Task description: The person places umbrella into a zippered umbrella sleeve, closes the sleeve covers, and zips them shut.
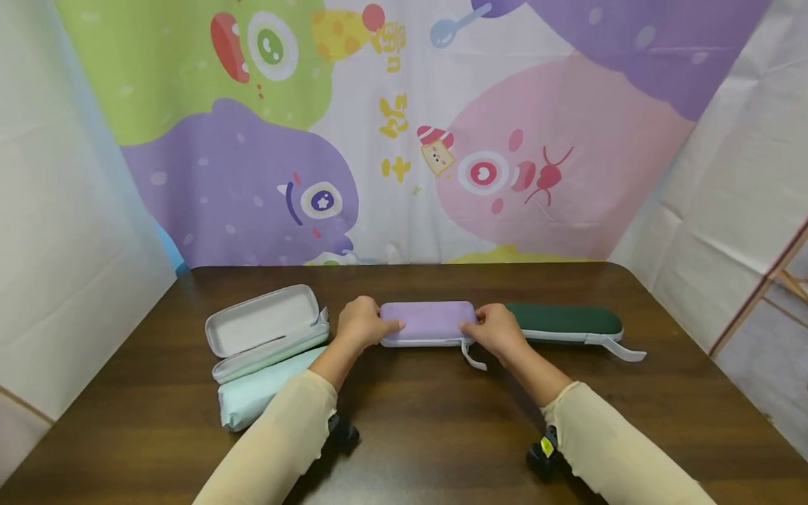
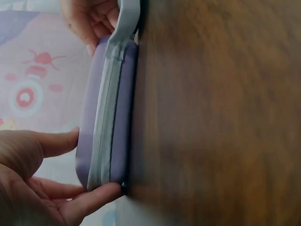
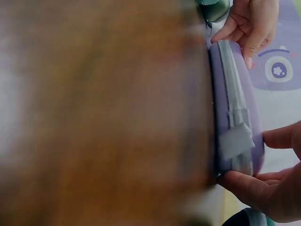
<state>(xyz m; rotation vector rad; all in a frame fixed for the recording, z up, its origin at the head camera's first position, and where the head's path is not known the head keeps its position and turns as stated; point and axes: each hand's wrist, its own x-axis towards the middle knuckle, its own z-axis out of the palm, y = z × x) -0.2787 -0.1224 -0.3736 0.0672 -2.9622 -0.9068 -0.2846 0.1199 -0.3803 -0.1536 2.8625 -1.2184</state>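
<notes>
A closed lavender zip case (image 1: pixel 428 321) with a grey zipper lies between both hands at the middle of the table. My left hand (image 1: pixel 362 321) grips its left end, thumb on the top. At the opposite end my right hand (image 1: pixel 500 330) pinches the case the same way, and a grey pull strap (image 1: pixel 472 356) hangs near it. In the left wrist view the zipper side of the lavender case (image 2: pixel 84 141) faces the camera, with the left thumb and fingers at its near end. The right wrist view shows the right hand (image 3: pixel 277 181) at the strap end.
Right of the hands lies a closed dark green zip case (image 1: pixel 564 320) with a grey strap. On the left, a grey-lined case (image 1: pixel 265 319) stands open behind a pale mint soft bundle (image 1: pixel 265 386). A cartoon curtain (image 1: pixel 404 210) hangs behind the brown table (image 1: pixel 435 428).
</notes>
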